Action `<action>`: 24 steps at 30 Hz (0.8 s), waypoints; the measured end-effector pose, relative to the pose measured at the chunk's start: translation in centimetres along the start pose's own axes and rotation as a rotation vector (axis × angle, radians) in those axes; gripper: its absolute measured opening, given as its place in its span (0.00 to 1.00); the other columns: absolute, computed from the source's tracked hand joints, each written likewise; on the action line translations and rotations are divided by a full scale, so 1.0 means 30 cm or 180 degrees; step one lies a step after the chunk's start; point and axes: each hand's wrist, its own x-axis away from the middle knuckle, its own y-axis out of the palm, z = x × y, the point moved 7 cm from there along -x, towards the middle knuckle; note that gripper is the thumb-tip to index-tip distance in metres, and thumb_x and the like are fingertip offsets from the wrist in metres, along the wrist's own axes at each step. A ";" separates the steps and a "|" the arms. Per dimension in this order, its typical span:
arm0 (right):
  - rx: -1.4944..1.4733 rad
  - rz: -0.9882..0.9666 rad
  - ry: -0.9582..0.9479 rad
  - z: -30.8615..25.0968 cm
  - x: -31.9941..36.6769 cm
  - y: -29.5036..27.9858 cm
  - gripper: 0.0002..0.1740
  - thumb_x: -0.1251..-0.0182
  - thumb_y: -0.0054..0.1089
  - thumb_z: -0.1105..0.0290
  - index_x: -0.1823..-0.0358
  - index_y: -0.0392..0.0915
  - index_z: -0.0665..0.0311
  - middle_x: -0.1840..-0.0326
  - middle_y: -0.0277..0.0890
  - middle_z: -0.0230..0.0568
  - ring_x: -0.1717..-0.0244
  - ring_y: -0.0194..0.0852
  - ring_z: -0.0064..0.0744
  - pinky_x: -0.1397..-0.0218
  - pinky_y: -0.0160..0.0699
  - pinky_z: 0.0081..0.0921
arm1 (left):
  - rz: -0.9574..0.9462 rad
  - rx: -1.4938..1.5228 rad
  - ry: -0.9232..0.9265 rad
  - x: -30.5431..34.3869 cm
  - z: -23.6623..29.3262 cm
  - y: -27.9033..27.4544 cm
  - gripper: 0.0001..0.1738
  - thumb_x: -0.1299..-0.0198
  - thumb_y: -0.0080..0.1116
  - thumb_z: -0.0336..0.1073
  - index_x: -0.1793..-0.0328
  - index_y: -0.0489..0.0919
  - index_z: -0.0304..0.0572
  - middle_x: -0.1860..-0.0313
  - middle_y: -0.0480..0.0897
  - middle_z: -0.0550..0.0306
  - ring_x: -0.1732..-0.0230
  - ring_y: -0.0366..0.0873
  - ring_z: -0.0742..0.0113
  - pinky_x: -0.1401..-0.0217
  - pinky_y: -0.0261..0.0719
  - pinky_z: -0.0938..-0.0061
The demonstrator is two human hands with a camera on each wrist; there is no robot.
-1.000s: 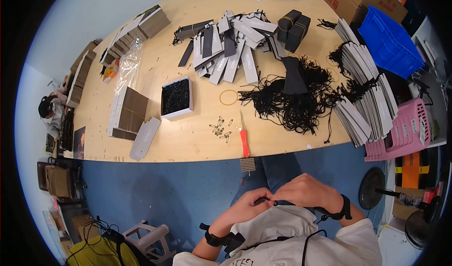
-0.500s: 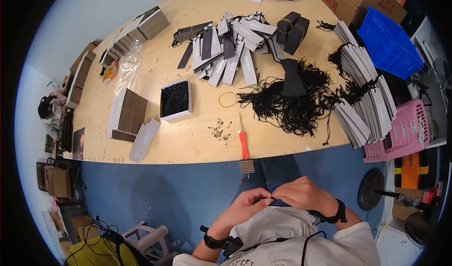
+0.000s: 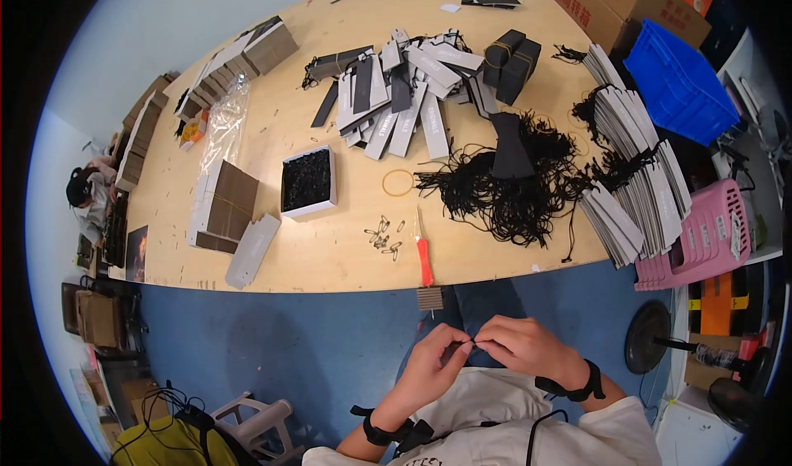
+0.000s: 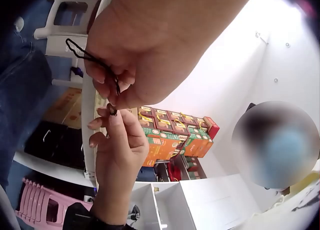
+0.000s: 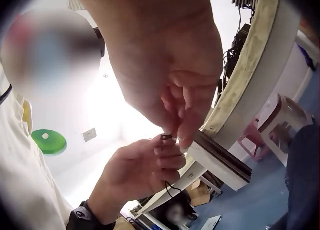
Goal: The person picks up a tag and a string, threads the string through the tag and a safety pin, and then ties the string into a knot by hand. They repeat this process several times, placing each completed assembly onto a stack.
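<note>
My left hand (image 3: 431,369) and right hand (image 3: 525,349) meet fingertip to fingertip, close in front of the shirt and below the table edge. A thin black cord (image 4: 85,55) is pinched in the left fingers, its loop hanging out past them in the left wrist view. The right thumb and forefinger pinch the same cord at a small dark bit (image 5: 166,137) between the two hands. I cannot tell whether that bit is a knot or a clasp. Nearest on the table lies a red-handled tool (image 3: 425,261) with a thin pointed tip.
Small metal safety pins (image 3: 381,237) lie beside a white box (image 3: 310,209) of black bits. Black cords (image 3: 462,187) are heaped at the right, by rows of grey tags (image 3: 631,128). Printed tags (image 3: 429,74) pile up at the centre back. A plastic stool (image 3: 264,425) stands left.
Both hands have shifted slightly, with the fingertips now closer together on the cord. The head view has tilted a little; the things on the table have stayed put.
</note>
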 end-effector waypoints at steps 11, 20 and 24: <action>-0.0247 -0.0403 0.0814 0.045 -0.021 0.003 0.05 0.38 0.61 0.75 0.63 0.76 0.66 0.67 0.75 0.38 0.73 0.79 0.32 0.70 0.76 0.26 | 0.0115 -0.1040 0.0761 -0.010 0.072 -0.002 0.05 0.38 0.57 0.25 0.57 0.78 0.34 0.67 0.74 0.51 0.67 0.73 0.59 0.66 0.71 0.71; 0.0184 0.0182 -0.0129 0.005 -0.024 -0.029 0.06 0.42 0.64 0.78 0.63 0.79 0.65 0.67 0.80 0.38 0.71 0.81 0.37 0.71 0.78 0.28 | -0.0037 -0.0627 0.0406 -0.006 0.029 0.003 0.05 0.34 0.54 0.27 0.54 0.77 0.34 0.65 0.73 0.53 0.67 0.73 0.63 0.65 0.71 0.74; 0.0395 0.0146 -0.0435 -0.007 -0.016 -0.024 0.07 0.45 0.66 0.77 0.64 0.80 0.64 0.67 0.81 0.38 0.71 0.82 0.37 0.72 0.79 0.28 | -0.0104 -0.0424 0.0294 -0.006 0.028 0.005 0.05 0.33 0.54 0.27 0.55 0.77 0.34 0.65 0.73 0.53 0.67 0.73 0.64 0.65 0.71 0.75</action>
